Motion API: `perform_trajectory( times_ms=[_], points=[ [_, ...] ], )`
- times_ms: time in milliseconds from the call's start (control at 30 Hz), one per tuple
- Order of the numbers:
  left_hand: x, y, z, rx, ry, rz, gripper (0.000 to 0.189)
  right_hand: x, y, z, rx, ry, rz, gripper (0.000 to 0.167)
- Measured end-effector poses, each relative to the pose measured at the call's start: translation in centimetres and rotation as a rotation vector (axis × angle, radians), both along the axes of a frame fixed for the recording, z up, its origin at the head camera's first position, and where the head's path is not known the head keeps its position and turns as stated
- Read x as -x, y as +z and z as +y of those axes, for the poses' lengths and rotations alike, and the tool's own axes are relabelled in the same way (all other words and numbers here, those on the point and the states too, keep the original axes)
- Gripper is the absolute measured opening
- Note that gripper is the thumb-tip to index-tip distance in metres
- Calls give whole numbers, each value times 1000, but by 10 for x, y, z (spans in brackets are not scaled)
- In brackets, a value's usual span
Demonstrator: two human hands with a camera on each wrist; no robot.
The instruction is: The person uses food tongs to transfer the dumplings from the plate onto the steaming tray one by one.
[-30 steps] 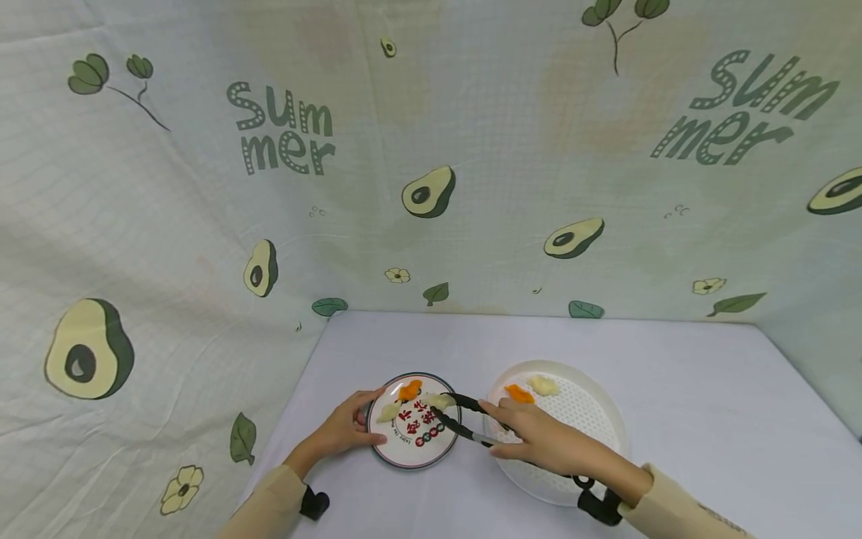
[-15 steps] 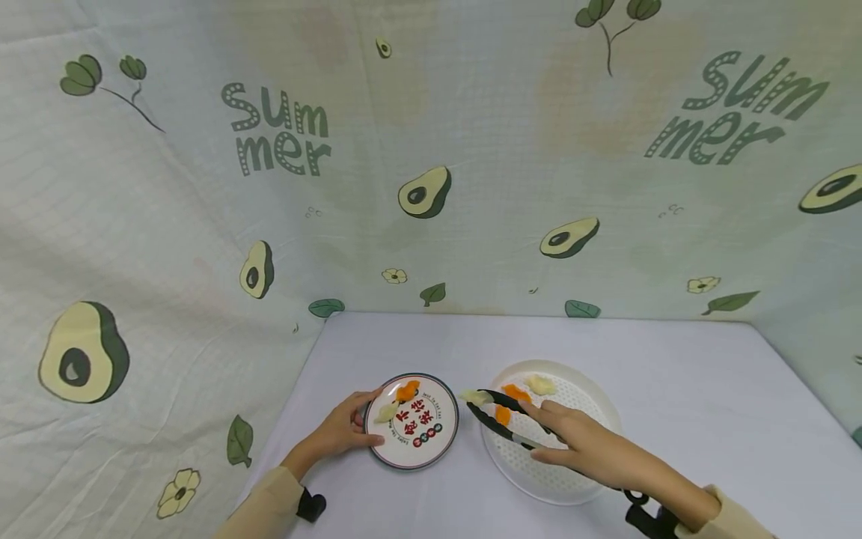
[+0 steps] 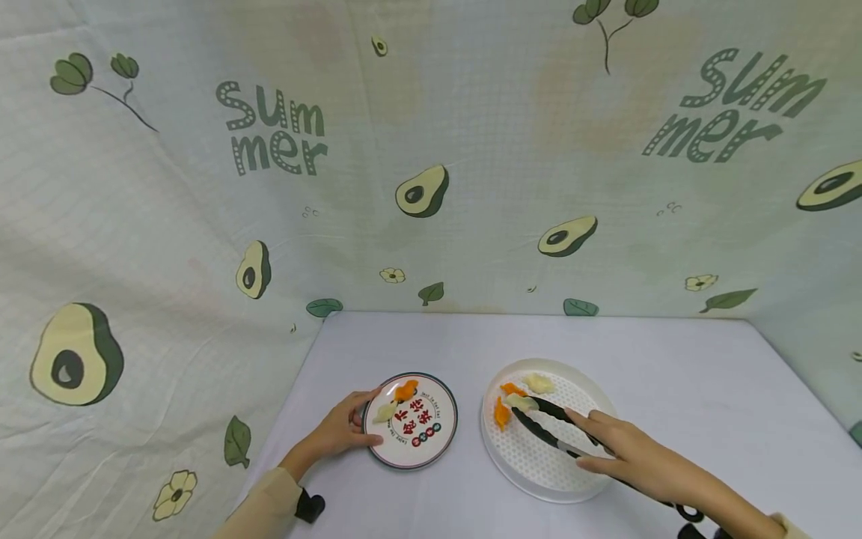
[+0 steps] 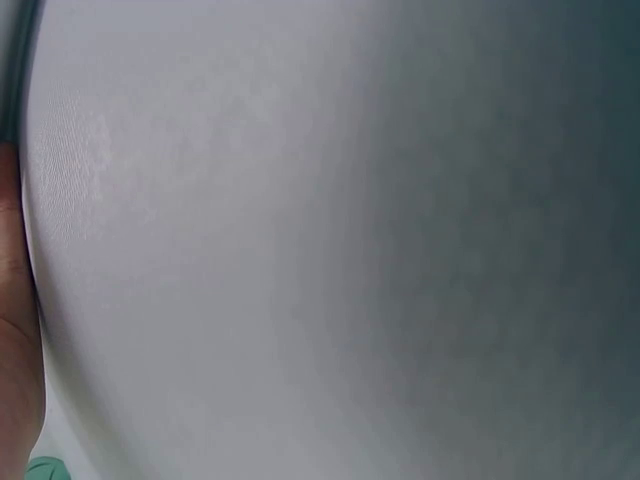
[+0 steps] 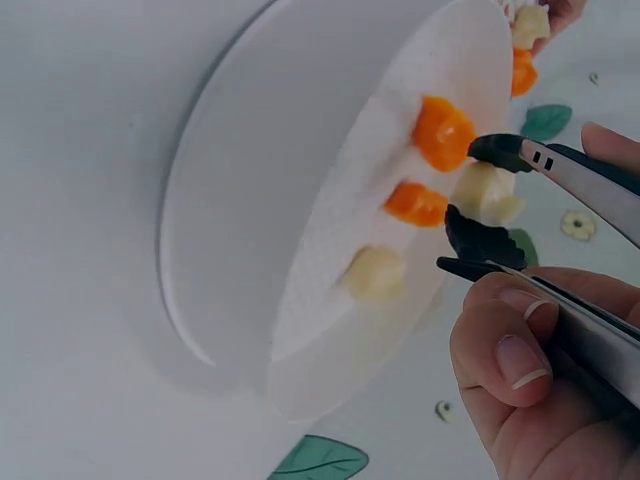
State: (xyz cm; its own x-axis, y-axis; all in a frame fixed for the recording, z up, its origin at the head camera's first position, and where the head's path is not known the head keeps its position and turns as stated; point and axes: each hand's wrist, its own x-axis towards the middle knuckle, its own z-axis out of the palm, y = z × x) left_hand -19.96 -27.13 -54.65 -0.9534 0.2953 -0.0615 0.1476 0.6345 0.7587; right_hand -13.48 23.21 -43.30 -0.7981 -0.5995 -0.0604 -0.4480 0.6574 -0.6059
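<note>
Right hand, fingers pinching tongs, pale piece at the tips beside 2 orange pieces; left hand, fingers gripping plate!

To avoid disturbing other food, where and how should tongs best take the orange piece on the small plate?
Probably pinch the orange piece at its far-right end, coming from the right; the pale piece and left hand lie leftward.
</note>
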Motion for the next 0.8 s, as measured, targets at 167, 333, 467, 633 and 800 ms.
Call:
perform_trajectory(
  times_ms=[167, 333, 467, 633, 800],
  points=[
    [-2, 2, -1, -8, -7, 7, 91, 1, -10, 9, 11, 16, -16, 71],
    [-2, 2, -1, -4, -6, 1, 91, 1, -18, 13, 4, 15, -29, 71],
    [-3, 3, -3, -5, 4, 0, 91, 2, -20, 12, 9, 13, -28, 71],
    [-2, -1, -3, -13, 5, 0, 90, 2, -24, 13, -1, -2, -35, 72],
    [0, -3, -1, -17, 1, 10, 90, 2, -28, 15, -9, -7, -34, 73]
  ],
)
